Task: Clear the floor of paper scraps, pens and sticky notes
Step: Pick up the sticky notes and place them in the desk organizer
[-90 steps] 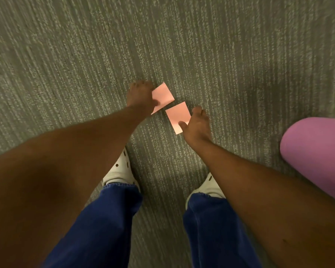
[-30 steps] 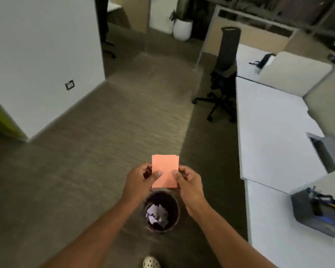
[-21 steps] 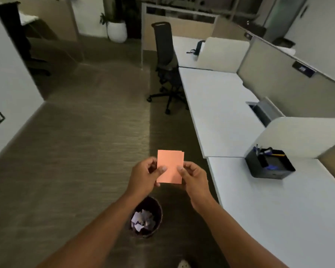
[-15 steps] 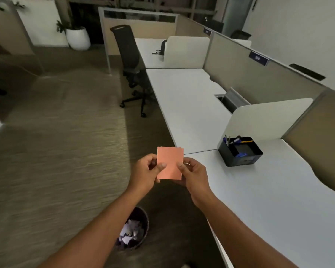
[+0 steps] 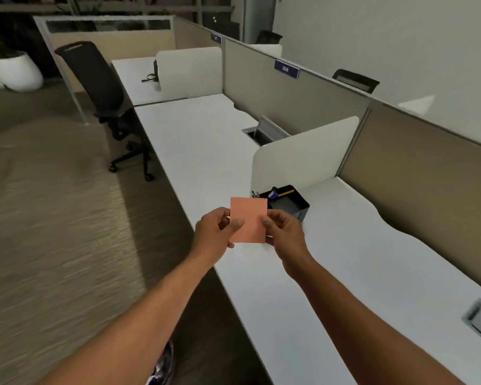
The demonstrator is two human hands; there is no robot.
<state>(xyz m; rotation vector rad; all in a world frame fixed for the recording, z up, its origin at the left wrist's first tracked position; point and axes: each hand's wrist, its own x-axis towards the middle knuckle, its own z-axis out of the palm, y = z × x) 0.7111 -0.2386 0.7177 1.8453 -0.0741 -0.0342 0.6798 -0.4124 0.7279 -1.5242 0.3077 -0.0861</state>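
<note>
Pink-orange sticky notes [image 5: 249, 218] are held upright in front of me, stacked together, above the front edge of the white desk [image 5: 331, 273]. My left hand [image 5: 213, 234] pinches their left edge and my right hand [image 5: 282, 236] pinches their right edge. Just behind the notes a black desk organiser [image 5: 292, 202] stands on the desk with pens in it. Low in the view, a dark waste bin [image 5: 164, 365] with paper scraps inside shows partly behind my left forearm.
A cream divider screen [image 5: 303, 157] stands behind the organiser. A black office chair [image 5: 106, 101] sits at the far desk. Tan cubicle panels [image 5: 414, 162] line the right side. Grey carpet [image 5: 47, 232] spreads to the left, with white planters [image 5: 14, 70] far off.
Three seconds ago both hands picked two notes off the carpet. Since then I stood up and the view swung right from the bin to the desk, the notes staying held in both hands.
</note>
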